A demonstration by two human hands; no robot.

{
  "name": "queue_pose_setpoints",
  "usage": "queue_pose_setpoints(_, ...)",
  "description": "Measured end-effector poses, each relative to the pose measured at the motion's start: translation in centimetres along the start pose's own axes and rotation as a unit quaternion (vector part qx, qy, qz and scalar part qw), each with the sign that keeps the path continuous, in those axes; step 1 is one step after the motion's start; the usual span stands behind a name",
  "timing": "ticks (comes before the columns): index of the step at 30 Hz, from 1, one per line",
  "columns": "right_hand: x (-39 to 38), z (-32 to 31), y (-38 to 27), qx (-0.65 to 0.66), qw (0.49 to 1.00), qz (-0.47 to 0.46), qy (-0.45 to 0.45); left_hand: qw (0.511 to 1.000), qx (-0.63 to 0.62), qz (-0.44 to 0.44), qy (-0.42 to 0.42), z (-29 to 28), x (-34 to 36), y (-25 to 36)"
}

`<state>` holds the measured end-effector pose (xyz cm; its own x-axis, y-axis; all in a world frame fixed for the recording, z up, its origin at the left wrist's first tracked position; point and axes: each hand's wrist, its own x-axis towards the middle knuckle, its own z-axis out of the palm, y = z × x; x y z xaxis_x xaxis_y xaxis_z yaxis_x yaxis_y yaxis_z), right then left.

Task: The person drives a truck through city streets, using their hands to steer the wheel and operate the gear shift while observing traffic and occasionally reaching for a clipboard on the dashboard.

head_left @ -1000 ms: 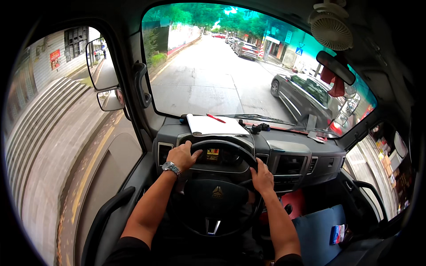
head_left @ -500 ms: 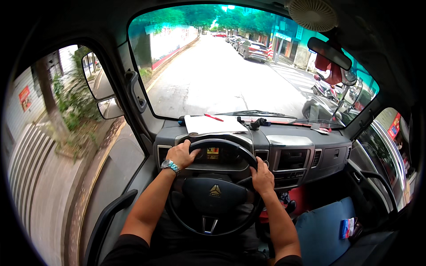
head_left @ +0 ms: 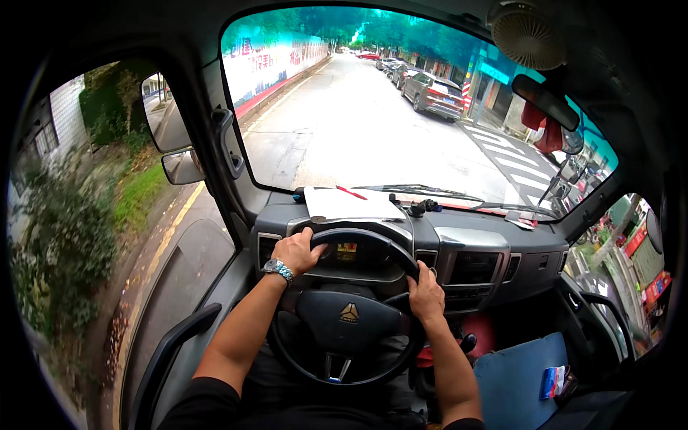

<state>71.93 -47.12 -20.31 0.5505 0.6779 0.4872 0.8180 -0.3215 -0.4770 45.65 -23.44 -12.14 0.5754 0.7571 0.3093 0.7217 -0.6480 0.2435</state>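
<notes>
A black steering wheel (head_left: 347, 381) fills the lower middle of the view, its hub carrying a gold emblem. My left hand (head_left: 296, 252) is closed round the rim at the upper left, the thumb lying along its inner side. On that wrist sit a watch (head_left: 271, 265) and a beaded bracelet (head_left: 285, 272). At the upper right of the rim my right hand (head_left: 426, 292) is closed round it too. Behind the wheel, the instrument panel (head_left: 346, 251) shows a lit display. White papers (head_left: 351, 206) with a red pen (head_left: 351, 193) on them lie on the dashboard above it.
Through the windshield a road (head_left: 344, 122) runs ahead, with a parked dark car (head_left: 433, 94) on the right and a printed wall (head_left: 269, 68) on the left. A blue seat (head_left: 512, 380) holds a small packet (head_left: 552, 383). A gear lever (head_left: 468, 342) stands beside my right forearm.
The parked car and crosswalk outside appear closer, and bushes and grass now show through the left window. My hands keep the same places on the wheel.
</notes>
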Motion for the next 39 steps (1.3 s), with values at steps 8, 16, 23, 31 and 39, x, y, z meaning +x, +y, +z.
queue_pose_setpoints(8,-0.1,-0.6,-1.6,0.011,1.0,0.011,-0.014,1.0,0.009,0.005,0.023,-0.4,0.0,-0.2)
queue_pose_setpoints(16,0.4,0.2,-1.2,-0.036,0.999,-0.027,0.008,0.999,-0.014,0.014,0.045,0.8,-1.0,-1.3)
queue_pose_setpoints(23,1.6,0.0,-1.1,-0.037,0.998,-0.01,-0.052,0.998,-0.042,0.003,0.048,0.8,-1.8,-2.0)
queue_pose_setpoints(31,1.7,1.5,-0.3,-0.062,0.997,-0.041,-0.017,0.999,-0.032,-0.017,0.017,0.8,-1.6,-2.5)
queue_pose_setpoints(39,1.4,0.3,-1.6,-0.069,0.997,-0.014,-0.033,0.999,-0.024,-0.01,0.023,0.8,-1.6,-2.6)
